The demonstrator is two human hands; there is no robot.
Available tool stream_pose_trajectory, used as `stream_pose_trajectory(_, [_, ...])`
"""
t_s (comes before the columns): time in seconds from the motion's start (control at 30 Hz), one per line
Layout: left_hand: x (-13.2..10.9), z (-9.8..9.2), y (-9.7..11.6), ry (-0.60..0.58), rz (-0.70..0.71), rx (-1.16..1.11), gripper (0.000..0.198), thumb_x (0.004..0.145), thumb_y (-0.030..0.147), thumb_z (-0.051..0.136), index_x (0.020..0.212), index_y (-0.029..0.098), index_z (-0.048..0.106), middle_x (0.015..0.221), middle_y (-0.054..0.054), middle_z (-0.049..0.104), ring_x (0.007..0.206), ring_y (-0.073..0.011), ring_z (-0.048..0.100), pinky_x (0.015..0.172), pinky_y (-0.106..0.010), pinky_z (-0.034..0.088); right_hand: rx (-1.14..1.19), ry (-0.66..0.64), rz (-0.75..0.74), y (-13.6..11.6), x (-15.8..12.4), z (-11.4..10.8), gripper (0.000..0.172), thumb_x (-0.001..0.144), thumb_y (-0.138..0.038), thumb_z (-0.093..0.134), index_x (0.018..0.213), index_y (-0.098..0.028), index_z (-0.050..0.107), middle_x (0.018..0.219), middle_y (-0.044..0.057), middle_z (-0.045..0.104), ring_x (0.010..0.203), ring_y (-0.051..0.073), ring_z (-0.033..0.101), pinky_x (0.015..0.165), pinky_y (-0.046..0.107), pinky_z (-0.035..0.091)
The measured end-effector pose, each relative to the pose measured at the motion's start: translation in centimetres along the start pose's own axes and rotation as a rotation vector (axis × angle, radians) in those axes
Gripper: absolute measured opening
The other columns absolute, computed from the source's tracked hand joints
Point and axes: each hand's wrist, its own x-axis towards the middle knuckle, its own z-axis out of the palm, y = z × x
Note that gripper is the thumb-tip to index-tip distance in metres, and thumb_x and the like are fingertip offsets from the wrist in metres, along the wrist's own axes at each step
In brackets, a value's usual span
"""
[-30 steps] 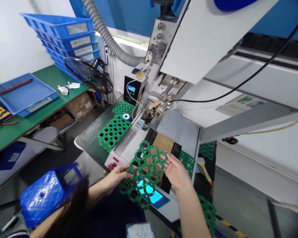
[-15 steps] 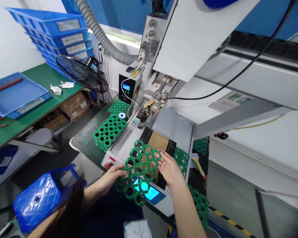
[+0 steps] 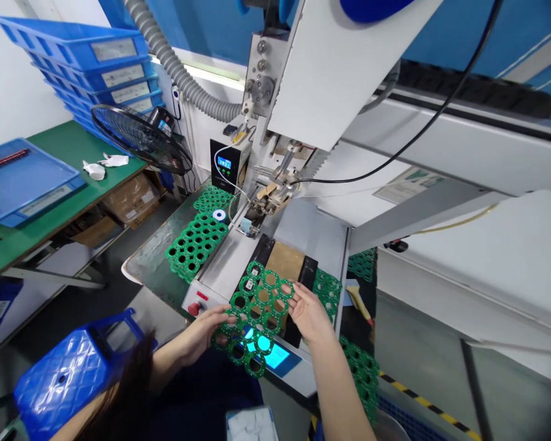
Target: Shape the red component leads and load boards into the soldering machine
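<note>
A green circuit board panel point(image 3: 263, 295) made of joined rings is held in the air above the front of a white machine point(image 3: 220, 260). My left hand point(image 3: 213, 326) grips its left edge, fingers closed on it. At the panel's upper right edge, my right hand point(image 3: 304, 307) pinches a ring. Beneath the panel lie the machine's brown plate point(image 3: 286, 261) and a lit blue screen point(image 3: 278, 358), both partly covered by it. More green panels point(image 3: 327, 288) rest on the machine just right of the brown plate.
Stacked green panels point(image 3: 198, 242) lie left of the machine, others point(image 3: 362, 373) at its right. A soldering head point(image 3: 270, 199) hangs over the bed. A brush point(image 3: 359, 299) is at the right, a red knob point(image 3: 193, 309) at the front corner, a blue stool point(image 3: 62, 376) at lower left.
The view has shifted slightly, so the surroundings sit further left. Both hands still hold the panel, which looks a little more flatly tilted over the machine.
</note>
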Motion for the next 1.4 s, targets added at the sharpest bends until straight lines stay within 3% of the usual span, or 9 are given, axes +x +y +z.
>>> stream_pose_trajectory(0.2, [0.2,-0.5,-0.5,-0.011,-0.019,-0.018,0.053,0.073,0.039,0.076,0.118,0.017,0.057,0.113,-0.012,0.066,0.095,-0.0220,0.065,0.064,-0.021,0.041,0.002,0.021,0.009,0.0,0.0,-0.1,0.007,0.093,-0.014,0.057,0.088,-0.013,0.061,0.073,-0.003,0.063,0.050,0.007,0.055,0.053,0.022,0.051])
stream_pose_trajectory(0.63, [0.3,-0.9,-1.4,-0.051,-0.007,-0.055,0.035,0.079,0.036,0.072,0.108,0.019,0.064,0.097,-0.004,0.067,0.085,-0.0165,0.064,0.064,-0.020,0.039,-0.007,0.036,0.037,0.9,0.7,-0.5,0.007,0.093,-0.016,0.058,0.089,-0.013,0.062,0.076,-0.002,0.064,0.060,0.010,0.061,0.059,0.026,0.054])
stream_pose_trajectory(0.93, [0.4,-1.2,-1.6,0.005,-0.045,-0.135,0.046,0.076,0.043,0.074,0.111,0.016,0.063,0.094,-0.004,0.067,0.079,-0.0175,0.066,0.061,-0.022,0.043,0.003,0.016,0.042,1.6,0.6,-0.4,0.007,0.093,-0.016,0.058,0.088,-0.013,0.062,0.078,-0.001,0.066,0.067,0.012,0.065,0.064,0.028,0.055])
stream_pose_trajectory(1.4, [0.4,-2.1,-2.1,0.032,-0.052,-0.168,0.035,0.078,0.036,0.073,0.105,0.016,0.062,0.086,-0.002,0.066,0.074,-0.0185,0.068,0.058,-0.022,0.042,-0.003,0.043,0.059,2.5,0.8,-0.1,0.007,0.093,-0.017,0.058,0.090,-0.013,0.062,0.081,0.000,0.067,0.069,0.013,0.066,0.064,0.029,0.056])
